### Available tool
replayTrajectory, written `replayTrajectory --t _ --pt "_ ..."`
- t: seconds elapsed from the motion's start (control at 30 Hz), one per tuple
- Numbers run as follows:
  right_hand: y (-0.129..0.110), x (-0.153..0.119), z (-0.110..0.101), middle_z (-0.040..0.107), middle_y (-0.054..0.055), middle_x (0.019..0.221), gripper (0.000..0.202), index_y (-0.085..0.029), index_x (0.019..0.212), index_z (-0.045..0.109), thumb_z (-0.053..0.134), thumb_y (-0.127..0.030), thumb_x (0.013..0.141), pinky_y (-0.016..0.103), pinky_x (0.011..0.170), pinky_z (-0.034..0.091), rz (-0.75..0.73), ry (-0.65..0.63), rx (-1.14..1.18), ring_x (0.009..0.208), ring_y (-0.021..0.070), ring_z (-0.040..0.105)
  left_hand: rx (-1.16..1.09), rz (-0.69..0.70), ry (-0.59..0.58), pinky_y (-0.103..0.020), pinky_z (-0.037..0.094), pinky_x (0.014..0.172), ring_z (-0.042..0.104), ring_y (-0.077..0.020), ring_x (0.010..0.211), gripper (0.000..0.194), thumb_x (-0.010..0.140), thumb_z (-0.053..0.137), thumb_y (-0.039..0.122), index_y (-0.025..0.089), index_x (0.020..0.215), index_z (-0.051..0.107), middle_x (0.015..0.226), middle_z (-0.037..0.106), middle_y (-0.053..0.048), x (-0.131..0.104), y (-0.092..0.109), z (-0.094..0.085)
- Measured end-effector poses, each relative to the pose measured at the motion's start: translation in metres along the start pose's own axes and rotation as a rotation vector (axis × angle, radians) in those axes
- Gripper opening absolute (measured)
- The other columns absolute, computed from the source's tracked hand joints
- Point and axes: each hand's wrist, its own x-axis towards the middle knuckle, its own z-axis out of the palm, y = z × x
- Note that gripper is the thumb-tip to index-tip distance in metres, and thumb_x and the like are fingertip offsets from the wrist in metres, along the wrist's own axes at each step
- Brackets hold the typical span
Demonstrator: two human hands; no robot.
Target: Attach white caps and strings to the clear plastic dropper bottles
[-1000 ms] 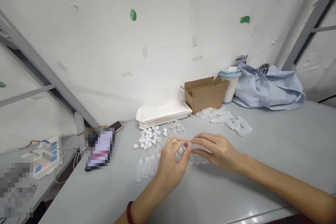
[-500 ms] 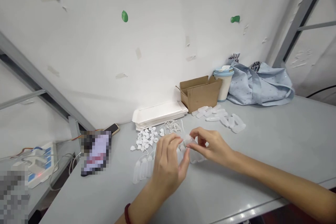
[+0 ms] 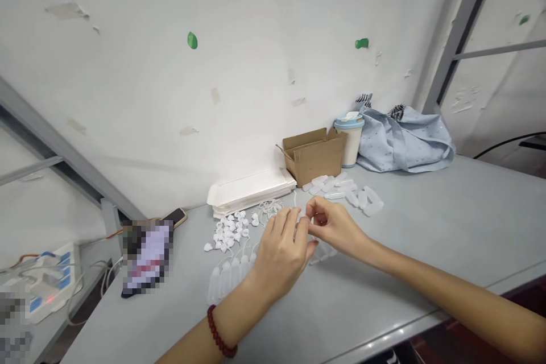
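Observation:
My left hand (image 3: 284,256) is closed, fingers curled and their tips meeting those of my right hand (image 3: 335,223). The right thumb and forefinger are pinched on a small translucent plastic tube, mostly hidden behind the fingers. What the left fingertips grip is hidden. Left of my hands, several translucent tubes (image 3: 224,281) with thin white cords lie in a row. More translucent pieces (image 3: 323,252) lie under my right hand. Beyond my left hand are a pile of small white caps (image 3: 230,231) and a tangle of white cords (image 3: 269,206).
Loose translucent tubes (image 3: 335,195) lie at the right, before an open cardboard box (image 3: 318,160). A stack of flat white cartons (image 3: 251,190), a lidded cup (image 3: 350,145) and a light blue bag (image 3: 405,142) line the wall. A phone (image 3: 177,217) and a power strip (image 3: 55,281) are left.
My left hand has closed in, its fingers coming together against the right fingertips and covering the tube. The view has shifted slightly to the right.

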Motion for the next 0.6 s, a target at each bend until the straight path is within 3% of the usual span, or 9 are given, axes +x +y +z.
replayTrajectory --t 0.2,0.37,0.5,0.6 --pt "-0.002 0.009 -0.026 0.049 -0.005 0.061 0.016 -0.019 0.072 0.043 0.057 -0.026 0.074 0.020 0.045 0.031 -0.028 0.025 0.020 0.050 0.0081 0.042 -0.217 -0.056 -0.025 -0.044 0.050 0.078 0.054 -0.0300 0.101 0.027 0.082 0.062 0.023 0.012 0.105 0.053 0.106 0.061 -0.016 0.027 -0.002 0.007" --pt "0.006 0.021 -0.049 0.057 -0.003 0.060 0.011 -0.021 0.070 0.033 0.039 -0.023 0.080 0.023 0.047 0.035 0.035 0.051 0.146 0.046 0.0103 0.045 -0.415 -0.166 0.002 -0.042 0.048 0.082 0.052 -0.0266 0.099 0.035 0.077 0.069 0.030 0.015 0.104 0.054 0.102 0.061 -0.011 0.039 0.006 0.024" --pt "0.017 0.031 -0.057 0.061 -0.001 0.058 0.018 -0.021 0.068 0.034 0.031 -0.027 0.086 0.024 0.048 0.034 0.110 0.084 -0.076 0.043 0.0109 0.046 -0.431 -0.241 -0.111 -0.043 0.048 0.077 0.053 -0.0270 0.094 0.034 0.076 0.070 0.035 0.016 0.101 0.056 0.098 0.063 -0.009 0.037 0.021 0.041" --pt "0.022 0.035 -0.058 0.062 0.002 0.061 0.022 -0.020 0.064 0.036 0.030 -0.023 0.085 0.024 0.049 0.032 0.183 -0.028 -0.323 0.042 0.0099 0.047 -0.378 -0.278 -0.220 -0.044 0.047 0.073 0.054 -0.0285 0.090 0.029 0.078 0.067 0.037 0.015 0.094 0.058 0.091 0.065 -0.009 0.033 0.031 0.052"
